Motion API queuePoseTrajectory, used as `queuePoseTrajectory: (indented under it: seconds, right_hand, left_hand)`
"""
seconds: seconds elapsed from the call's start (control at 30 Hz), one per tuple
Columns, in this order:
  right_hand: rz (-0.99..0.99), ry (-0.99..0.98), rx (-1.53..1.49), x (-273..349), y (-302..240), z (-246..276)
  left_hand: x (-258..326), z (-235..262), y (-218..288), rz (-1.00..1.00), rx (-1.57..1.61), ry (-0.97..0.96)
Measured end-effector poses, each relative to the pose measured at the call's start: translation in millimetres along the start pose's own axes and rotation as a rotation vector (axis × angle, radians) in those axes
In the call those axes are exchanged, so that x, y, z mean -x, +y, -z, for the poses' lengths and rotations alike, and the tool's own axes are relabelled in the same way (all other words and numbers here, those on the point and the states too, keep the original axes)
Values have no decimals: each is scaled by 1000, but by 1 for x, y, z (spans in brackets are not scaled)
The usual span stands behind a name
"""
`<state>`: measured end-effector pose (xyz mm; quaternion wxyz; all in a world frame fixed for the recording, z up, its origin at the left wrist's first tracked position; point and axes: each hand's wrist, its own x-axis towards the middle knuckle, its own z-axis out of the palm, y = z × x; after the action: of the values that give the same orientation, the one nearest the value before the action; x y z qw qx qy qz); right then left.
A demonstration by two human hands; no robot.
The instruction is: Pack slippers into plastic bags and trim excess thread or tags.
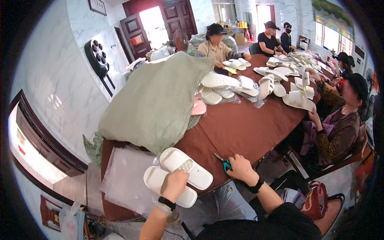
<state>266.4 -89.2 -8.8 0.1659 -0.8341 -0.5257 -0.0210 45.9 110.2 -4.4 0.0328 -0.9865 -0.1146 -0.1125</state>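
While the left hand (pixel 176 182) grips a pair of white slippers (pixel 180 176) at lower centre of the frame, fingers curled over the upper one, the right hand (pixel 240 168) closes on teal-handled scissors (pixel 223 162) just right of them on the brown table (pixel 240 128); the step looks like trimming the pair, so the next move calls for bringing blades to slipper; two slippers are in hand, one pair of scissors, one grey-green sack (pixel 156 100) at centre left, clear bags (pixel 124 180) at lower left, perhaps several; five other people sit around the upper right.
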Motion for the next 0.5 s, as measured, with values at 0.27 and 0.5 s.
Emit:
queuePoseTrajectory:
  seconds: [0.27,0.5]
  right_hand:
    - [-19,-551,-1551,28,-10,16]
    - [84,-979,-1674,32,-79,-15]
  left_hand:
    - [54,34,8,662,828,254]
    - [99,9,3,725,824,535]
